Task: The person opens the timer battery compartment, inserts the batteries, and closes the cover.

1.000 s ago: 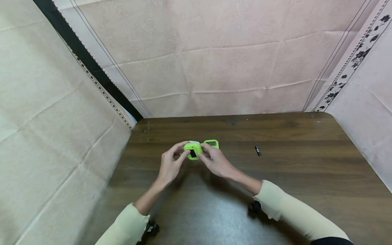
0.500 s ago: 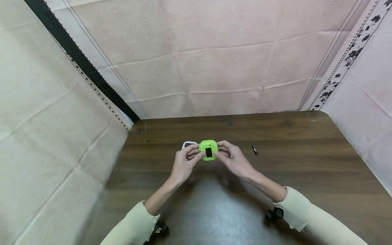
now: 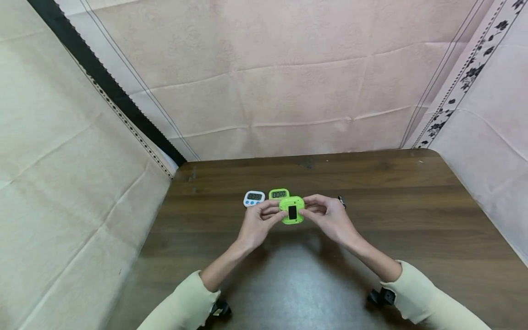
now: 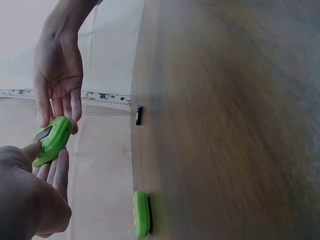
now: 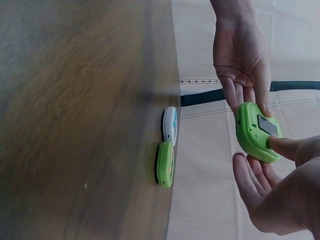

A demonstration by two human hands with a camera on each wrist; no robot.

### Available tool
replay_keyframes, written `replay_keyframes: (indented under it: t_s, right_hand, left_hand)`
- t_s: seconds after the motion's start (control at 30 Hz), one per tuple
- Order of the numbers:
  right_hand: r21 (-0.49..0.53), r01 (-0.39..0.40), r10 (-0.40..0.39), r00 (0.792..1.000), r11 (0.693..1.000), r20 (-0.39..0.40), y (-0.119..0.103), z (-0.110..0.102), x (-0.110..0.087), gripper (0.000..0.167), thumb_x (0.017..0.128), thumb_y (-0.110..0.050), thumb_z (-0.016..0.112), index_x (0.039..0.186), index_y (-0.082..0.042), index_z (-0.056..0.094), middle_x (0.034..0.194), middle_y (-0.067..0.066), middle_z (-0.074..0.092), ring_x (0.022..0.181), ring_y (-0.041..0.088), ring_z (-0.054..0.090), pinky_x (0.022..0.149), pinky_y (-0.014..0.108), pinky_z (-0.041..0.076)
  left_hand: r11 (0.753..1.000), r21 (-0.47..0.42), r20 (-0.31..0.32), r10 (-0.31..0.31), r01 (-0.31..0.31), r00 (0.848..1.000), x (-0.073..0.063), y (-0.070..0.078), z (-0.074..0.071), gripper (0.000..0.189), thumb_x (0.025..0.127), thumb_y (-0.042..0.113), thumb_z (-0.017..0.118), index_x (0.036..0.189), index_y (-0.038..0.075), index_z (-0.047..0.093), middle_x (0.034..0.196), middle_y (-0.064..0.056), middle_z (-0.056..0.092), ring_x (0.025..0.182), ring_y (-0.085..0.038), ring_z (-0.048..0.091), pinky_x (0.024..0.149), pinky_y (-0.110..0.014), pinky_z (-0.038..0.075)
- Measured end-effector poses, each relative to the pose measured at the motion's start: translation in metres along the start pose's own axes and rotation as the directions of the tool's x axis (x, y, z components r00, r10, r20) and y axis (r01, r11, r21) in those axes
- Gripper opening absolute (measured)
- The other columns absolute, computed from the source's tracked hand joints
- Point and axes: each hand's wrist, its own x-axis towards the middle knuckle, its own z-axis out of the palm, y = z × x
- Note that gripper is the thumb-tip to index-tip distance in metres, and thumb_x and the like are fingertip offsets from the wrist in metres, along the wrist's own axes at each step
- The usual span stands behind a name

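Observation:
A lime-green digital timer [image 3: 292, 210] is held up above the table, its back with a black rectangle turned toward me. My left hand [image 3: 256, 224] pinches its left edge between thumb and fingers. On the opposite edge, my right hand [image 3: 331, 219] grips it the same way. In the right wrist view, the held timer [image 5: 257, 132] sits between both hands, thumbs on its back. Its front is hidden. Just behind it on the table stand a second green timer [image 3: 279, 194] and a white timer [image 3: 254, 198] with blue buttons, their displays facing me.
A small dark battery [image 3: 342, 201] lies beyond my right hand, partly covered by it in the head view; the left wrist view shows that battery [image 4: 139, 115] whole. The brown wooden table [image 3: 264, 284] ends at pale cloth hangings [image 3: 297, 91] behind and at both sides.
Both hands have carried the held green timer rightward and a little nearer to me. Its back now faces me more squarely. The white timer and the second green timer have come into fuller view.

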Motion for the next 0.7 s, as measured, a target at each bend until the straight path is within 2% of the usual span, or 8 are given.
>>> replay_keyframes:
  t_s: [0.13,0.33,0.5,0.6,0.7]
  right_hand:
    - [-0.027,0.047,-0.048,0.998,0.999,-0.037,0.0,0.0,-0.001,0.028,0.092,-0.002,0.083,0.117,0.005,0.074,0.104,0.015,0.079,0.091,0.026,0.077,0.078,0.023,0.063]
    - [-0.044,0.066,-0.068,0.996,0.997,-0.051,0.0,0.0,-0.002,0.027,0.09,-0.001,0.085,0.115,0.005,0.075,0.1,0.015,0.079,0.086,0.028,0.078,0.073,0.023,0.063]
    - [-0.104,0.073,-0.081,0.994,0.992,-0.071,0.0,-0.001,-0.002,0.026,0.09,-0.003,0.085,0.114,0.003,0.077,0.096,0.012,0.08,0.081,0.028,0.077,0.068,0.022,0.061]
    - [-0.123,0.062,-0.072,0.994,0.99,-0.078,0.0,-0.001,-0.002,0.027,0.09,-0.003,0.085,0.115,0.002,0.077,0.096,0.011,0.081,0.081,0.024,0.077,0.068,0.022,0.061]
    - [-0.122,0.051,-0.061,0.995,0.991,-0.079,0.0,-0.001,-0.002,0.027,0.09,-0.003,0.085,0.116,0.002,0.077,0.096,0.01,0.081,0.084,0.025,0.078,0.069,0.023,0.062]
  left_hand:
    - [1.0,0.0,-0.004,-0.012,0.012,1.0,0.0,0.0,0.003,0.029,0.095,0.006,0.081,0.123,-0.001,0.075,0.109,-0.017,0.079,0.102,-0.029,0.078,0.086,-0.029,0.063]
    - [0.999,-0.002,-0.012,-0.032,0.032,0.999,-0.001,0.001,0.006,0.029,0.095,0.006,0.081,0.122,-0.001,0.075,0.109,-0.017,0.079,0.102,-0.029,0.078,0.087,-0.029,0.063]
    - [1.0,0.014,-0.022,-0.018,0.019,1.0,-0.003,0.002,0.009,0.029,0.094,0.005,0.082,0.12,-0.002,0.075,0.107,-0.017,0.079,0.101,-0.03,0.078,0.086,-0.029,0.063]
    - [1.0,0.027,-0.03,-0.003,0.004,1.0,-0.004,0.003,0.011,0.027,0.094,0.005,0.083,0.119,-0.002,0.075,0.106,-0.017,0.08,0.1,-0.03,0.078,0.085,-0.029,0.063]
    - [0.999,0.035,-0.035,0.01,-0.009,0.999,-0.005,0.002,0.012,0.027,0.094,0.006,0.083,0.118,-0.002,0.076,0.106,-0.017,0.08,0.099,-0.03,0.078,0.085,-0.028,0.063]
